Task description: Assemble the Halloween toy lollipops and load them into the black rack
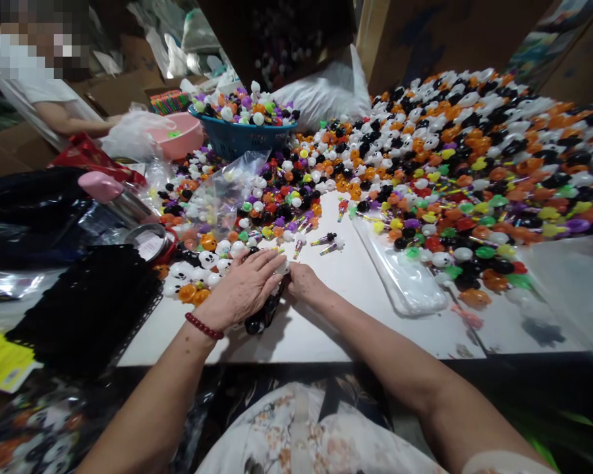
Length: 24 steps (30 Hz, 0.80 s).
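Observation:
My left hand [244,286], with a dark red bead bracelet at the wrist, lies over a small group of black and white pieces, its fingers stretched out and resting on them. Just to its right, my right hand [302,280] has its fingers curled in at the edge of the same group; what they hold, if anything, is hidden. Glossy black pieces [257,322] show below my left palm. White ghost-faced and orange pumpkin pieces [194,293] lie left of my left hand. A few small striped pieces [327,244] rest on the white table [326,329] beyond my right hand.
A large heap of colourful pieces [474,151] covers the right and back. Clear plastic bags [405,280] lie right of centre. Behind are a blue basket [244,137] and a pink bowl [180,135]. A pink-topped bottle [113,194] leans at left; another person [44,99] is beyond.

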### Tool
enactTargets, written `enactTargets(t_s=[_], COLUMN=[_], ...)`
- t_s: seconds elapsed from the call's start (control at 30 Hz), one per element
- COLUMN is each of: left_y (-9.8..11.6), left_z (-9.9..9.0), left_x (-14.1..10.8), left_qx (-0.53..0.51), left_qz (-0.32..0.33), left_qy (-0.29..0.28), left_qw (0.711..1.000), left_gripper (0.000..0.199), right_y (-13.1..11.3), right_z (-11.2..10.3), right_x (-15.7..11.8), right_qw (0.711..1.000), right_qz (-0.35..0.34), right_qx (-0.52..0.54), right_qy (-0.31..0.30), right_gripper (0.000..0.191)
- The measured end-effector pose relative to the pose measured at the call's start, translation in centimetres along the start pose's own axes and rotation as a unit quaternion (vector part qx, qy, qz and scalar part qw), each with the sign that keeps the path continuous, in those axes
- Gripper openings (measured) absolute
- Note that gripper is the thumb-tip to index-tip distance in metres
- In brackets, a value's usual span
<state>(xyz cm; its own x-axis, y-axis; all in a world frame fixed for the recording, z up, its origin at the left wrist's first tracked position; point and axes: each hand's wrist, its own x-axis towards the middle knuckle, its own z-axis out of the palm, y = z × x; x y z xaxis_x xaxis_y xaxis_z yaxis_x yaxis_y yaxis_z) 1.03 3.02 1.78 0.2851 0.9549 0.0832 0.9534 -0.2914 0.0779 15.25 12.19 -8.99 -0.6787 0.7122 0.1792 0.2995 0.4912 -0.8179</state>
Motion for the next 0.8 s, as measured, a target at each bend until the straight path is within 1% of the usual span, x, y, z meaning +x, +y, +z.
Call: enactTargets(t_s=[0.1, 0.23, 0.33, 0.47, 0.63, 0.8], left_y=[0.1, -0.3, -0.8, -1.2, -1.2, -1.1], left_z=[0.0, 0.4, 0.7, 0.6, 0.5, 0.8], left_x=[0.1, 0.5, 1.0, 1.4, 1.4, 1.7], left_qx=[0.000, 0.015, 0.003, -0.010, -0.016, -0.022], left_qz=[-0.004, 0.023, 0.043, 0.033, 0.036, 0.030], left_qy=[0.017, 0.042, 0.036, 0.026, 0.015, 0.008], left_qw=[1.000, 0.999, 0.998, 0.999, 0.999, 0.999], left_gripper=[0.044, 0.043, 0.038, 0.034, 0.036, 0.036], right_y=[-0.1, 0.5, 0.9, 0.9, 1.0, 0.7], right_z=[0.2, 0.5, 0.5, -0.1, -0.1, 0.5], right_x=[-0.1, 0.0, 0.2, 0.3, 0.1, 0.4], right_qw=[1.000, 0.999, 0.999, 0.999, 0.999, 0.998], right_qz=[0.003, 0.049, 0.035, 0.015, 0.028, 0.046], right_qx=[-0.008, -0.001, -0.004, 0.031, 0.038, 0.003], right_qy=[0.005, -0.014, -0.010, -0.009, -0.005, -0.034], right_gripper=[0.017, 0.011, 0.011, 0.015, 0.016, 0.016])
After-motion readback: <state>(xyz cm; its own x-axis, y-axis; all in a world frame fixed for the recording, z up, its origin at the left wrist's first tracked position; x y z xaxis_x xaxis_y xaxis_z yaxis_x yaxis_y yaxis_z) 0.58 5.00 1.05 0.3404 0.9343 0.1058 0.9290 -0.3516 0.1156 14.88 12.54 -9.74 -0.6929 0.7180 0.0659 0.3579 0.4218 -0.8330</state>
